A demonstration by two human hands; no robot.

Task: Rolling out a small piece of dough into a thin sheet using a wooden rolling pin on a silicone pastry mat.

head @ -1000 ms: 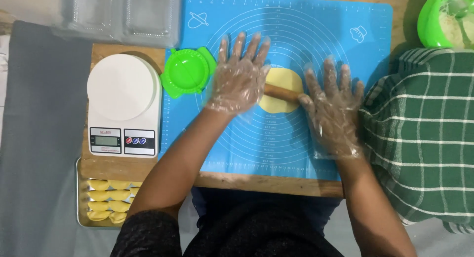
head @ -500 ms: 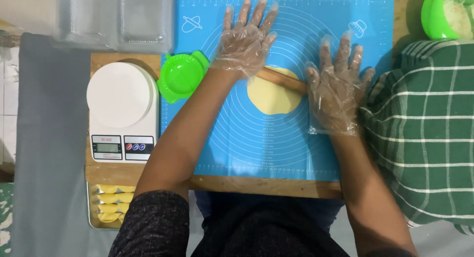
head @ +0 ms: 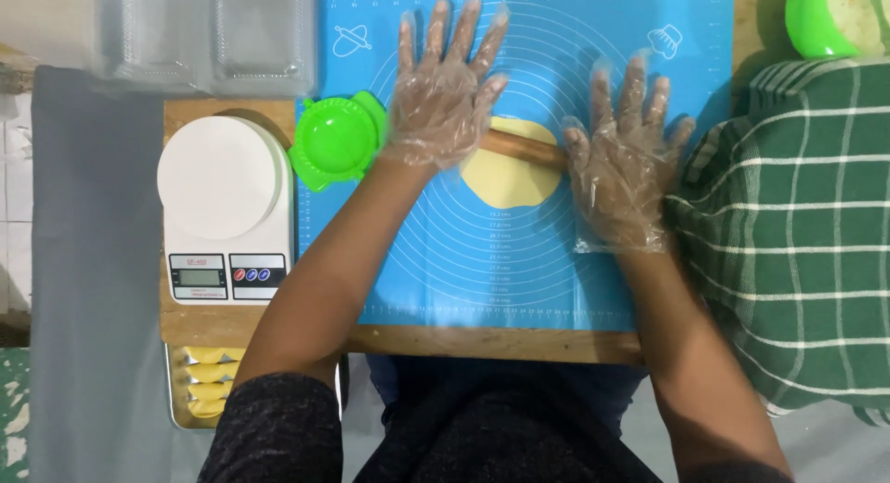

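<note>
Since half a second ago your blue mat (head: 519,279) sits in the same place at the centre of the frame, and your hands have stayed near its upper half, with the rolling pin (head: 524,149) still across the top of the dough. The checked cloth (head: 797,260) fills the right edge, cut off by the frame. The white scale (head: 222,196) stands at left on the wooden surface (head: 204,325), the green press (head: 336,142) just beside it, touching the mat's left edge. The yellow dough disc (head: 510,182) lies upper centre on the mat; its top edge is hidden under the pin. The pin's ends are covered by your gloved palms. Your left hand (head: 440,98) and right hand (head: 626,163) lie flat, fingers spread, each grip released, pressing on the pin rather than clasping it.
</note>
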